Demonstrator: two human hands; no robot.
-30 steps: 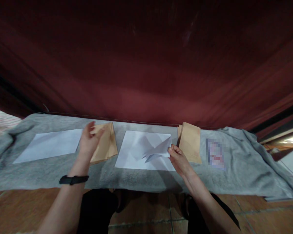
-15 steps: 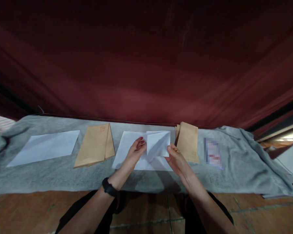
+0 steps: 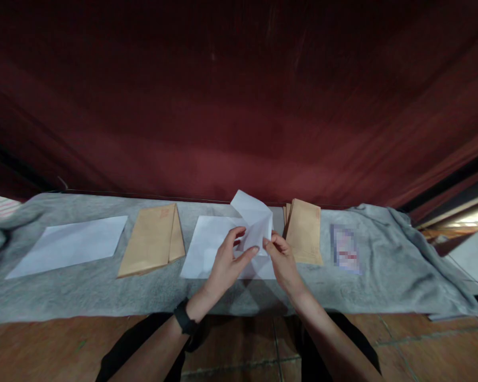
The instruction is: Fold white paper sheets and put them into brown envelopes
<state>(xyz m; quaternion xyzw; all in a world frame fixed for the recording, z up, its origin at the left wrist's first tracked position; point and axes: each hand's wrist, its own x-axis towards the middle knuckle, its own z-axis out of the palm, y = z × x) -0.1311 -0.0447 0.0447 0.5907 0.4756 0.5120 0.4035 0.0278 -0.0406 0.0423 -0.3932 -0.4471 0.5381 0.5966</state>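
A folded sheet of white paper (image 3: 257,216) is held up in front of me, one flap standing out toward the upper left. My right hand (image 3: 282,261) pinches its lower right edge between thumb and fingers. At the lower left of the paper is my left hand (image 3: 230,259), its fingers curved and its thumb apart from them. The thumb overlaps the paper's lower part; whether it touches is hard to tell. Below both hands, flat white paper (image 3: 201,254) lies on the grey cloth (image 3: 151,294).
Brown envelopes lie in a left pile (image 3: 147,239) and a right pile (image 3: 306,233). Another white sheet (image 3: 71,241) is at the far left. A blurred-out small item (image 3: 346,249) lies on the right. A dark red curtain (image 3: 239,122) hangs behind the cloth.
The folded paper has tilted, its flap now rising toward the upper left. My left hand has moved right, to the paper's lower part. My right hand still pinches it, slightly farther left.
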